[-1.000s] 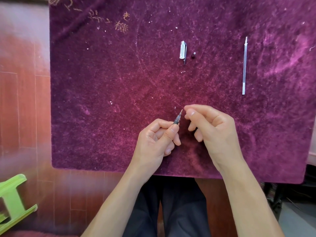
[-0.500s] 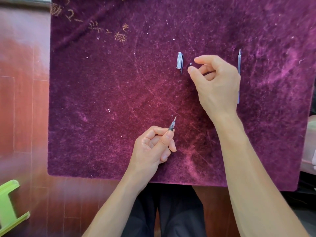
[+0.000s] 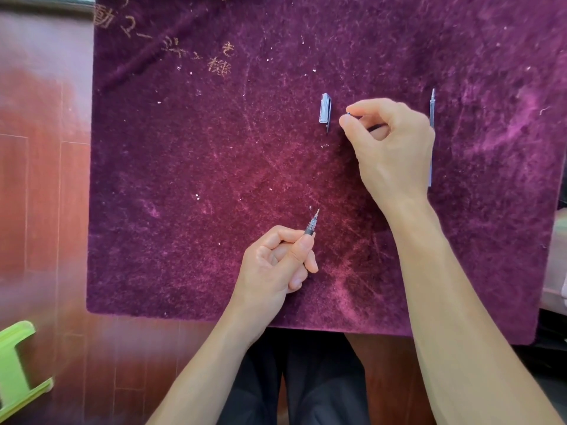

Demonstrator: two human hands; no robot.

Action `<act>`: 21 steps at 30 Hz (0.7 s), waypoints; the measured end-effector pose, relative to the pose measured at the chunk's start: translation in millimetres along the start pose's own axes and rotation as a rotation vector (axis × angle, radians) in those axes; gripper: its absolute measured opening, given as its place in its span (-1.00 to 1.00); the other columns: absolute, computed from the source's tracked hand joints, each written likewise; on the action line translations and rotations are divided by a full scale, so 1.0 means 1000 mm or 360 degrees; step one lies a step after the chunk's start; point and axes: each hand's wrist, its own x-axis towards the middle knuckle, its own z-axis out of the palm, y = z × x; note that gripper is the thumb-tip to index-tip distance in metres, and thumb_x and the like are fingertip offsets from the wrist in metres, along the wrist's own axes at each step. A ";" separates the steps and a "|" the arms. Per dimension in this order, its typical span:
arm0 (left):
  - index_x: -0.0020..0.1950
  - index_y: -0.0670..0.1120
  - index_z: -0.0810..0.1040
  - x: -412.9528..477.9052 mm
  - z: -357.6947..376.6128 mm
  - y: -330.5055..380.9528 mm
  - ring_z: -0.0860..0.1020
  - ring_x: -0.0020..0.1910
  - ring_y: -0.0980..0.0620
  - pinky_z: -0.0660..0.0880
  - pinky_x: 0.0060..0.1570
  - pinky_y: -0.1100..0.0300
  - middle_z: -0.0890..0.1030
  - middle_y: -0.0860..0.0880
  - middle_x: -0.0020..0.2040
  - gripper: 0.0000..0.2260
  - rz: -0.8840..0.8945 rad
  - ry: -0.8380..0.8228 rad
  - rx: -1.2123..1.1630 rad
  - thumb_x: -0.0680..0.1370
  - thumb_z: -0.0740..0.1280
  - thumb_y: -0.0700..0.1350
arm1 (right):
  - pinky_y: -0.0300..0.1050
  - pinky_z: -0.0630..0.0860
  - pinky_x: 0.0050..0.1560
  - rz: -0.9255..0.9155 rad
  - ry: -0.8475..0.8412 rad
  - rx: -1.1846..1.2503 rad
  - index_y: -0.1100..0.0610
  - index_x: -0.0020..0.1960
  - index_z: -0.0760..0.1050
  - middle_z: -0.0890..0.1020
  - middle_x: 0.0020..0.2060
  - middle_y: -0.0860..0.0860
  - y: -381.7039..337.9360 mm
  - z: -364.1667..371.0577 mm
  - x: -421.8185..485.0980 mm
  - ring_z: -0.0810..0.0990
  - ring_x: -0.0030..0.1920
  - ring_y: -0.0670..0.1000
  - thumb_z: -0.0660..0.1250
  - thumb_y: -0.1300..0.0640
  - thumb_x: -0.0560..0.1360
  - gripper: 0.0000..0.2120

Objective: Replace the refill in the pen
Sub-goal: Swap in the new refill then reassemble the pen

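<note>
My left hand (image 3: 276, 265) grips the pen (image 3: 311, 226) low on the purple mat, with its pointed tip sticking up and to the right out of my fist. The barrel is hidden inside the hand. My right hand (image 3: 389, 148) is further up the mat, thumb and forefinger pinched on a small dark piece (image 3: 349, 113) just right of the clear pen cap (image 3: 324, 111). A thin clear refill (image 3: 432, 118) lies upright on the mat right of that hand, its middle partly hidden behind my knuckles.
The purple felt mat (image 3: 214, 179) covers a reddish wooden table (image 3: 46, 210); gold lettering (image 3: 171, 47) is stitched at its top left. A green plastic object (image 3: 15, 369) sits at the lower left. My dark trousers (image 3: 306, 378) show below the table edge.
My right hand left the pen tip, moved up the mat to the small dark piece beside the cap and pinched it. The left hand with the pen stayed in place.
</note>
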 end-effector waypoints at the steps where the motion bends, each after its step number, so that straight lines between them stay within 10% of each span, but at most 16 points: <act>1: 0.08 -0.26 0.55 0.000 0.000 0.000 0.37 -0.49 0.15 0.33 -0.46 0.31 0.62 -0.09 -0.27 -0.74 0.0001 0.0003 0.0003 0.61 0.37 -0.05 | -0.49 0.46 -0.16 0.0013 -0.0002 0.0035 0.00 0.06 0.76 0.73 -0.13 -0.08 -0.001 -0.003 -0.003 0.58 -0.38 -0.28 0.49 0.05 0.56 -0.88; 9: 0.09 -0.26 0.55 0.000 0.001 0.002 0.36 -0.49 0.14 0.32 -0.47 0.30 0.62 -0.10 -0.27 -0.76 -0.0004 0.0010 0.0021 0.62 0.37 -0.07 | -0.44 0.50 -0.27 0.0378 -0.0264 0.0762 0.04 0.07 0.78 0.81 -0.13 -0.06 0.004 -0.023 -0.058 0.68 -0.34 -0.19 0.54 0.11 0.55 -0.90; 21: 0.08 -0.26 0.55 0.000 0.001 -0.001 0.38 -0.50 0.14 0.33 -0.48 0.30 0.62 -0.11 -0.27 -0.76 0.0041 0.0002 0.0035 0.62 0.37 -0.07 | -0.45 0.51 -0.25 0.0523 -0.0526 0.0826 -0.04 0.12 0.78 0.82 -0.07 -0.08 0.021 -0.023 -0.100 0.63 -0.33 -0.23 0.51 0.10 0.59 -0.86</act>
